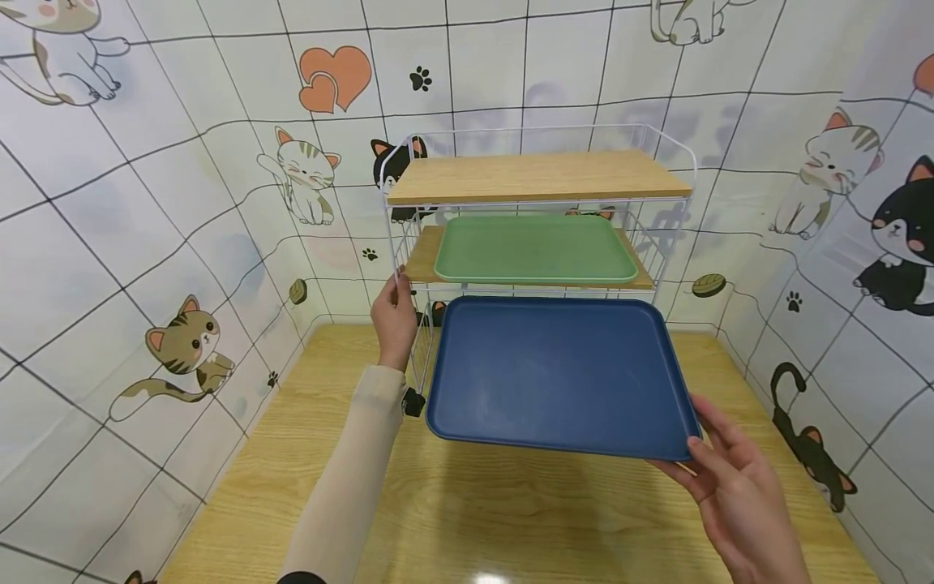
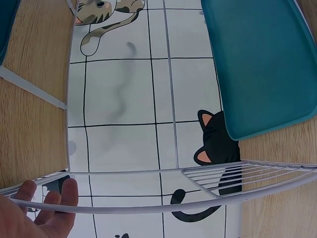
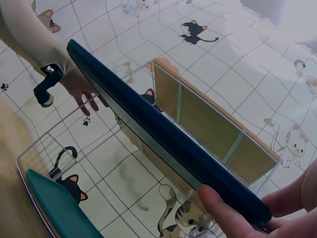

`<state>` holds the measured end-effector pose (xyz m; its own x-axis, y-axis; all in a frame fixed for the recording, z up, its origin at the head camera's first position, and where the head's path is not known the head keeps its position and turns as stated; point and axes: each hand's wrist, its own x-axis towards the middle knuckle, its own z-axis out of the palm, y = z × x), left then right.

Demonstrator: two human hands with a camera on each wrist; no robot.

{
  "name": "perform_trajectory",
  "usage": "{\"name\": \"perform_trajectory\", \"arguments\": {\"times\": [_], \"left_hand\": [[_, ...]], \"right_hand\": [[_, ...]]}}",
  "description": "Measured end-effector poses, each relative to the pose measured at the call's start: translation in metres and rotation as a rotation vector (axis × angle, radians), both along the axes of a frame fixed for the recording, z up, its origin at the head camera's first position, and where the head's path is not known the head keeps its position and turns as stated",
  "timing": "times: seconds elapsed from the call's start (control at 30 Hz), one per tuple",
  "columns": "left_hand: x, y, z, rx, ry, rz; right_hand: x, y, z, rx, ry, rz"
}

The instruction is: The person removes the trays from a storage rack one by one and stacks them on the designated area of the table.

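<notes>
A dark blue rectangular tray [image 1: 558, 373] is tilted in front of a white wire rack [image 1: 394, 235] with wooden shelves. My right hand [image 1: 740, 487] holds it by the near right corner, thumb on one face and fingers on the other. With my left hand [image 1: 394, 320] I grip the left front of the rack's wire frame, level with the middle shelf; in the left wrist view its fingers [image 2: 69, 196] curl at a white bar. A light green tray [image 1: 536, 249] lies on that middle shelf. Lower in the rack is a teal tray [image 2: 270, 64], hidden behind the blue one in the head view.
The rack's top wooden shelf [image 1: 540, 174] has a thin wire rail around it. The rack stands on a wood-grain table [image 1: 525, 503] against walls [image 1: 182, 162] covered in a cat-print grid pattern, which close in on both sides.
</notes>
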<state>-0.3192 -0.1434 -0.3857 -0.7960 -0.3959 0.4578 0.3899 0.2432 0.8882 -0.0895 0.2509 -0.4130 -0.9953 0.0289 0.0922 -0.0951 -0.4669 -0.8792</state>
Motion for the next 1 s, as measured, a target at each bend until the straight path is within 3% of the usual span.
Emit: {"name": "perform_trajectory", "arguments": {"times": [0.63,1.0], "left_hand": [[0.001,0.001,-0.001,-0.013,-0.001,0.002],[-0.001,0.001,-0.001,-0.006,0.002,0.007]], "right_hand": [[-0.002,0.005,-0.03,0.114,-0.143,-0.008],[-0.001,0.005,-0.048,0.114,-0.204,0.014]]}}
